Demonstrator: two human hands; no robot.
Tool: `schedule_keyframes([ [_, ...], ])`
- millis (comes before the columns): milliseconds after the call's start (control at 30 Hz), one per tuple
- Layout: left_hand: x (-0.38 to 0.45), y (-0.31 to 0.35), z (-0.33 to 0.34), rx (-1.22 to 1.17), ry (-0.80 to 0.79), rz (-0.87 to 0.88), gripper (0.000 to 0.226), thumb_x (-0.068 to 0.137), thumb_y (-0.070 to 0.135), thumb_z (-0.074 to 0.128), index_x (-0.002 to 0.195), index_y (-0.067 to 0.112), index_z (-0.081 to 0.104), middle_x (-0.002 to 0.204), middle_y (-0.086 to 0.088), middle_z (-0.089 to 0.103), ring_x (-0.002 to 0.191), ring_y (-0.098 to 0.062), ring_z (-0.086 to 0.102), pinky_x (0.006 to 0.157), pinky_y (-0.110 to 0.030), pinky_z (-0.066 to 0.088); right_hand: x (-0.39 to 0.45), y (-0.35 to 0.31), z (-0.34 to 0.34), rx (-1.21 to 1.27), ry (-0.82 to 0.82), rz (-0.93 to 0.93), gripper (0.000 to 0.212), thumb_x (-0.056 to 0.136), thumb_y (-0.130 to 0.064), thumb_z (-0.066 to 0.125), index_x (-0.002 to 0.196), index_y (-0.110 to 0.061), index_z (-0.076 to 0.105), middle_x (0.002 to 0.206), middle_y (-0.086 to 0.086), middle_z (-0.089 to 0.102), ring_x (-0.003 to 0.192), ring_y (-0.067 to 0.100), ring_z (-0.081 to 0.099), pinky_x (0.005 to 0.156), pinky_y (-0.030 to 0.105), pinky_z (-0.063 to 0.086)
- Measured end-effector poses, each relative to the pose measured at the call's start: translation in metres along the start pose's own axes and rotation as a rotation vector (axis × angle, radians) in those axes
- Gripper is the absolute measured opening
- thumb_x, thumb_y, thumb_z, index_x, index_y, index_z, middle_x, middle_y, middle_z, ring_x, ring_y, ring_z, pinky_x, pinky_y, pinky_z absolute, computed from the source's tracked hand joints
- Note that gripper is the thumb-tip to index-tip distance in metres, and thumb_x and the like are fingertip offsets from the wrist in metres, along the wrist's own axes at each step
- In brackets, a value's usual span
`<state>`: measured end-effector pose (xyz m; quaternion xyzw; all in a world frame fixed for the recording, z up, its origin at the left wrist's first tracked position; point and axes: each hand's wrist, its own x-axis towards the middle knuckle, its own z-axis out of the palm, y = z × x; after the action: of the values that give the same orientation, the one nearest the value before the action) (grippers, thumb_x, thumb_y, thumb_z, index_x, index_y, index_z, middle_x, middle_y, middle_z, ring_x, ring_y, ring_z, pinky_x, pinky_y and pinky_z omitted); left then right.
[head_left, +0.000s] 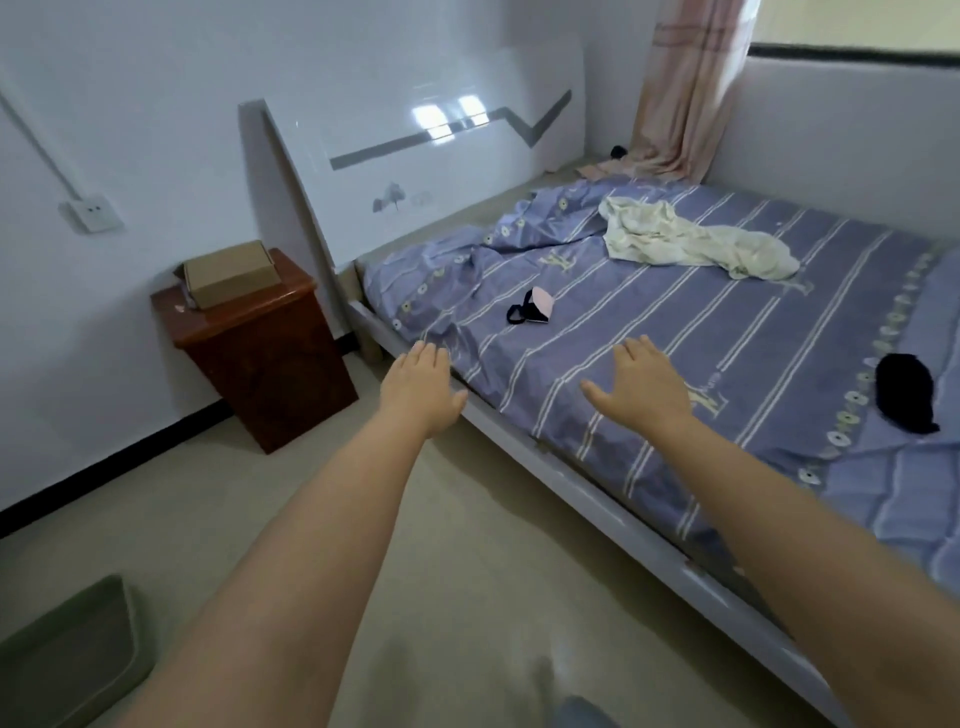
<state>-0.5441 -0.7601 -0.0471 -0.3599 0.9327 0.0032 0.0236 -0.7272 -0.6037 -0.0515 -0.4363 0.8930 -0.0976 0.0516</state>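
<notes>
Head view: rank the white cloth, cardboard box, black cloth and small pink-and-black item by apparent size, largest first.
1. white cloth
2. cardboard box and black cloth: these look about alike, and the black cloth lies nearer the camera, so I leave them tied
3. pink-and-black item, smallest

both arms outstretched, left hand (422, 391) flat, right hand (644, 387) spread

Both arms reach toward the bed: the left hand (422, 388) at the edge of the striped sheet (649, 322), the right hand (647, 387) above it, fingers straight. A mask (535, 307) lies beyond them.
</notes>
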Motion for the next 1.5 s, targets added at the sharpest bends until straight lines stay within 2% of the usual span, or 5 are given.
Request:
schedule_keyframes([
  [800, 0.696, -0.086, 0.132, 0.001, -0.323, 0.409, 0.052, 0.090, 0.027, 0.044, 0.130, -0.002, 0.028, 0.142, -0.020, 0.033, 0.135, -0.030, 0.026, 0.109, -0.041, 0.025, 0.603, 0.037, 0.181, 0.274, -0.253, 0.486, 0.044, 0.087, -0.025, 0.053, 0.117, 0.006, 0.044, 0.127, 0.025, 0.048, 0.116, 0.035, 0.046, 0.093, 0.042, 0.040],
  [1133, 0.735, -0.044, 0.276, -0.178, -0.552, 1.018, 0.020, 0.048, 0.005, 0.084, 0.059, 0.000, 0.068, 0.064, -0.014, 0.069, 0.060, -0.025, 0.066, 0.044, -0.023, 0.052, 0.620, 0.041, 0.299, 0.443, -0.183, 0.793, 0.049, 0.087, 0.008, 0.040, 0.134, 0.001, 0.033, 0.147, 0.019, 0.032, 0.133, 0.033, 0.034, 0.109, 0.037, 0.027],
  [1233, 0.730, -0.036, 0.316, -0.245, -0.563, 1.028, 0.026, 0.062, 0.008, 0.075, 0.087, 0.003, 0.069, 0.090, -0.014, 0.071, 0.087, -0.025, 0.065, 0.069, -0.027, 0.052, 0.618, 0.048, 0.321, 0.423, -0.139, 0.744, 0.047, 0.086, 0.012, 0.038, 0.132, 0.002, 0.037, 0.145, 0.023, 0.033, 0.133, 0.037, 0.034, 0.110, 0.041, 0.029],
  [1367, 0.729, -0.029, 0.337, -0.301, -0.409, 1.009, 0.029, 0.031, 0.012, 0.086, 0.054, 0.020, 0.070, 0.051, 0.004, 0.068, 0.050, -0.015, 0.064, 0.052, -0.017, 0.049, 0.616, 0.052, 0.339, 0.407, -0.057, 0.685, 0.043, 0.082, 0.010, 0.051, 0.124, 0.008, 0.045, 0.134, 0.032, 0.044, 0.121, 0.046, 0.045, 0.103, 0.050, 0.038],
  [1500, 0.741, -0.047, 0.333, -0.576, -0.476, 0.852, 0.012, 0.059, -0.001, 0.064, 0.067, 0.003, 0.071, 0.062, -0.014, 0.070, 0.062, -0.026, 0.065, 0.071, -0.033, 0.046, 0.623, 0.049, 0.347, 0.433, 0.042, 0.689, 0.037, 0.079, 0.008, 0.058, 0.116, 0.010, 0.053, 0.125, 0.035, 0.051, 0.111, 0.048, 0.053, 0.095, 0.055, 0.046],
])
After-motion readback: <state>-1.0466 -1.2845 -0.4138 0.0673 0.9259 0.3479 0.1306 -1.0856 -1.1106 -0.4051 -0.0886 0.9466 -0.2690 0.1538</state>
